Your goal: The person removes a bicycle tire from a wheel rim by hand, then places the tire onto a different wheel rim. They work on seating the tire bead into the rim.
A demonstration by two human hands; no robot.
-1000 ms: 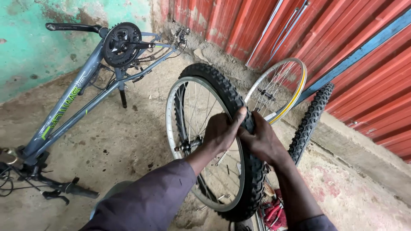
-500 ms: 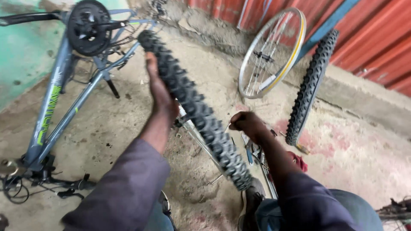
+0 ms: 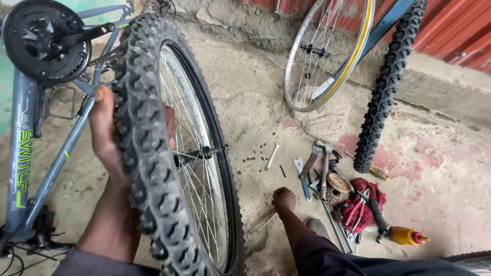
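Lower center: left hand (image 3: 110,130) wrapped around the knobby tyre (image 3: 148,153) of an upright spoked wheel (image 3: 197,163), thumb on the near side, fingers curled behind the tread. Lower right of center: right hand (image 3: 284,199) closed in a loose fist, pressed to the concrete floor (image 3: 245,102), holding nothing visible. Just right: scattered spanners (image 3: 302,176) and a red rag (image 3: 365,199). Upper left: grey bicycle frame (image 3: 30,153). Upper right: 1 bare rim (image 3: 327,51) and 1 loose tyre (image 3: 386,87) against the wall.

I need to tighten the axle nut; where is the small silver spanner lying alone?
The small silver spanner lies on the concrete floor, between the knobby-tyred wheel and the tool pile.
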